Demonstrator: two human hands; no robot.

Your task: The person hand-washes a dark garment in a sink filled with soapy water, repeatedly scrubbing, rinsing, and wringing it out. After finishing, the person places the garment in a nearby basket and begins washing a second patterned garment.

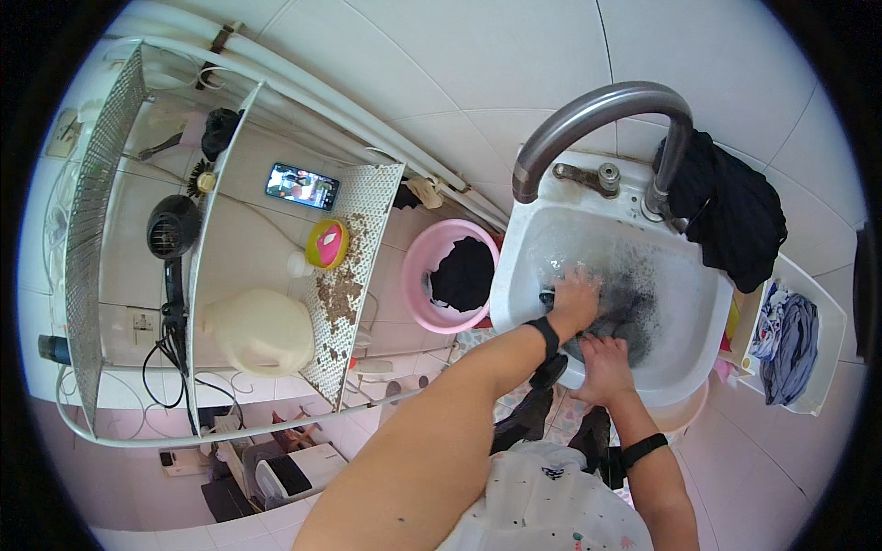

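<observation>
A dark cloth (623, 310) lies in sudsy, greyish water in the white sink (696, 303). My left hand (577, 299) reaches into the basin on the left, its fingers blurred by splashing water, so its grip is unclear. Nearer the front rim, my right hand (608, 368) has its fingers curled over the edge of the wet cloth. Above the left hand arches the metal faucet (606, 100), with its outlet over the sink's left part. Black bands circle both wrists or forearms.
Left of the sink, a pink basin (413, 289) holds black cloth (465, 275). Black fabric (723, 206) drapes over the sink's back right corner. A white bin (830, 344) with clothes stands at right. The white rack (396, 206) at left carries a phone (302, 186), soap bowl (327, 244) and hair dryer (173, 227).
</observation>
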